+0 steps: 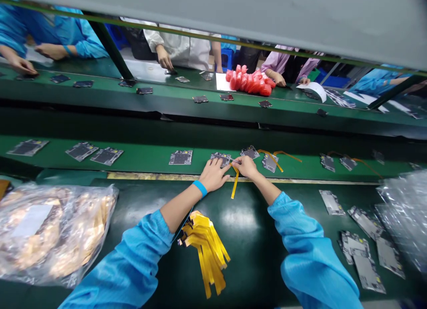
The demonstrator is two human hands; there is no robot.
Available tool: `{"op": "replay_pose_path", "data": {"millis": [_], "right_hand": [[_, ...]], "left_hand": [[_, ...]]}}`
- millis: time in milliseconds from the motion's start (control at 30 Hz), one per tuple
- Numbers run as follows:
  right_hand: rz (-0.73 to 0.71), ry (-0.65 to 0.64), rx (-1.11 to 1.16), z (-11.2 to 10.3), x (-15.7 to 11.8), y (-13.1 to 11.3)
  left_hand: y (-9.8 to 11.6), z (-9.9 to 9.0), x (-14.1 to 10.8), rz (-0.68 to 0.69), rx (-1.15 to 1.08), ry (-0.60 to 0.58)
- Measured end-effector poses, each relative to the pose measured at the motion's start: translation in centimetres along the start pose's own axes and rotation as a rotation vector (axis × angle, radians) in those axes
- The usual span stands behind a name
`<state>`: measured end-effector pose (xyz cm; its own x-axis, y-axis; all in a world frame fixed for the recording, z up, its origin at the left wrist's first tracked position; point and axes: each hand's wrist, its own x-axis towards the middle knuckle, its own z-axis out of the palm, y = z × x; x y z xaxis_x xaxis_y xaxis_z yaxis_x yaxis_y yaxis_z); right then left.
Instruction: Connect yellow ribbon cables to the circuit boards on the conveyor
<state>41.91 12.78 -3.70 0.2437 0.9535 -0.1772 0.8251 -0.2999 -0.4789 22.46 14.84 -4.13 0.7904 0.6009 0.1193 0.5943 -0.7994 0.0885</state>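
A circuit board [220, 157] lies on the green belt [150, 160], partly under the fingertips of my left hand [213, 175], whose fingers are spread over its near edge. My right hand [246, 166] pinches something small and thin at the board's right corner, too small to name with certainty. An orange flex strip [235, 186] hangs from that corner over the belt's near edge. Just beyond my right hand is another board [249, 152]. Further right, a board [270, 162] has an orange strip across it. A pile of yellow flex strips [205, 251] lies between my forearms.
At left lies a plastic bag [56, 233] of copper-coloured strips. Several loose boards [363, 255] and clear plastic packaging [405, 215] are at right. Across the belt, people in blue, white and pink sleeves work near red bundles [250, 80]. A grey panel [233, 15] hangs overhead.
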Motion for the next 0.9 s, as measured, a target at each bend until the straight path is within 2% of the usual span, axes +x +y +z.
{"op": "replay_pose_path", "data": {"millis": [133, 367, 567, 667, 767, 900], "right_hand": [[-0.01, -0.011, -0.048, -0.3, -0.4, 0.5], [-0.143, 0.053, -0.214, -1.4, -1.0, 0.8], [-0.11, -0.029, -0.181, -1.6, -0.7, 0.5], [-0.088, -0.043, -0.193, -2.1, -0.8, 1.0], [-0.1, -0.031, -0.223, -2.6, -1.1, 1.3], [-0.21, -0.009, -0.264, -3.0, -1.9, 1.4]], "left_hand": [[1.3, 0.3, 0.4, -0.032, 0.067, -0.007], [2.1, 0.6, 0.8, -0.048, 0.034, -0.005], [2.5, 0.9, 1.3, -0.017, 0.062, -0.016], [1.6, 0.8, 0.9, 0.056, 0.037, 0.004], [-0.1, 0.4, -0.2, 0.114, -0.075, 0.085], [-2.4, 0.1, -2.4, 0.087, -0.172, 0.168]]}}
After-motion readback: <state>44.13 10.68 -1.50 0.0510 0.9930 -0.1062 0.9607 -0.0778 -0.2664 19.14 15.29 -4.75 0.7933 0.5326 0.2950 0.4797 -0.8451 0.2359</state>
